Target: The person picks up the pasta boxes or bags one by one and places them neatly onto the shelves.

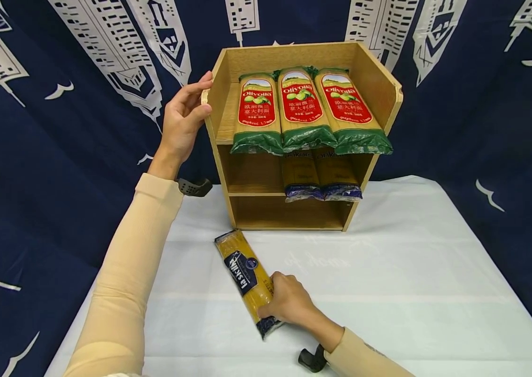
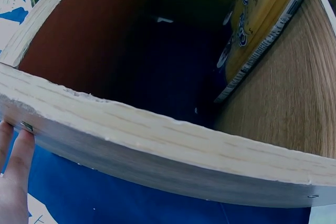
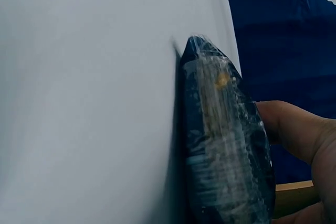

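A yellow spaghetti pack (image 1: pixel 242 272) with a dark blue label lies on the white table (image 1: pixel 412 277), in front of a wooden shelf unit (image 1: pixel 374 73). My right hand (image 1: pixel 287 306) grips the pack near its close end. In the right wrist view the pack's dark end (image 3: pixel 226 145) fills the middle, with my fingers (image 3: pixel 294 129) curled beside it. My left hand (image 1: pixel 186 112) rests with straight fingers against the outside of the shelf's left wall. The left wrist view shows those fingertips (image 2: pixel 13 156) on the wall's pale edge (image 2: pixel 157 140).
Three red and green pasta packs (image 1: pixel 301 110) lie side by side on the shelf's top tier, overhanging the front. Two blue-ended packs (image 1: pixel 320 178) lie on the middle tier. A navy curtain with white buildings (image 1: pixel 58 131) hangs behind the table.
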`<state>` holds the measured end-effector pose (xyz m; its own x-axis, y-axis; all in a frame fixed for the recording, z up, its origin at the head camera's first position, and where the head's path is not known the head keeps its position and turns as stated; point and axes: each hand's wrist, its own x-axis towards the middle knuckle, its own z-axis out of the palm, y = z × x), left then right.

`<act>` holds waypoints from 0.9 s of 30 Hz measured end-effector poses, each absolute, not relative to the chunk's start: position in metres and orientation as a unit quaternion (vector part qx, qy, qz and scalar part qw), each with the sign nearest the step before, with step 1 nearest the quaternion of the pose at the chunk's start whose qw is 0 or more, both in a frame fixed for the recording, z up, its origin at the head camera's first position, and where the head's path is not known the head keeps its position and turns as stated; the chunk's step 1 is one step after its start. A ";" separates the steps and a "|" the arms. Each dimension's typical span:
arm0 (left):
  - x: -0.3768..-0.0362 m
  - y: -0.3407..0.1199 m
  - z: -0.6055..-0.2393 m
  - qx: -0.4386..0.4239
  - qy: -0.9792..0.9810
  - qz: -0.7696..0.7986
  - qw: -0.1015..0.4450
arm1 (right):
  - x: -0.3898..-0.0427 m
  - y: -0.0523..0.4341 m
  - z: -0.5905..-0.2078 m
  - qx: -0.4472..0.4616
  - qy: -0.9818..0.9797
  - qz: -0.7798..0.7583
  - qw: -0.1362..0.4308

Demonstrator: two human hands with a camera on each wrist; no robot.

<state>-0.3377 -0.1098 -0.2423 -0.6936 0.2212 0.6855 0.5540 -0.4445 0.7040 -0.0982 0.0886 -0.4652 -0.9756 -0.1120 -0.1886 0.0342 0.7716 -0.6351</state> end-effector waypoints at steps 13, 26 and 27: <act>-0.338 -0.112 -0.244 -0.376 -0.514 -0.763 0.109 | -0.099 0.090 -0.469 -0.038 0.928 -0.347 0.134; -0.338 -0.110 -0.243 -0.382 -0.515 -0.760 0.110 | -0.092 0.100 -0.468 -0.047 0.888 -0.430 0.156; -0.338 -0.110 -0.243 -0.382 -0.515 -0.759 0.110 | -0.091 0.101 -0.467 -0.047 0.886 -0.434 0.158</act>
<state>-0.3377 -0.1105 -0.2426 -0.6835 0.2264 0.6940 0.5610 -0.4454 0.6978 -0.0905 0.1007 -0.4674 -0.9458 -0.2198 -0.2390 0.0538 0.6197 -0.7830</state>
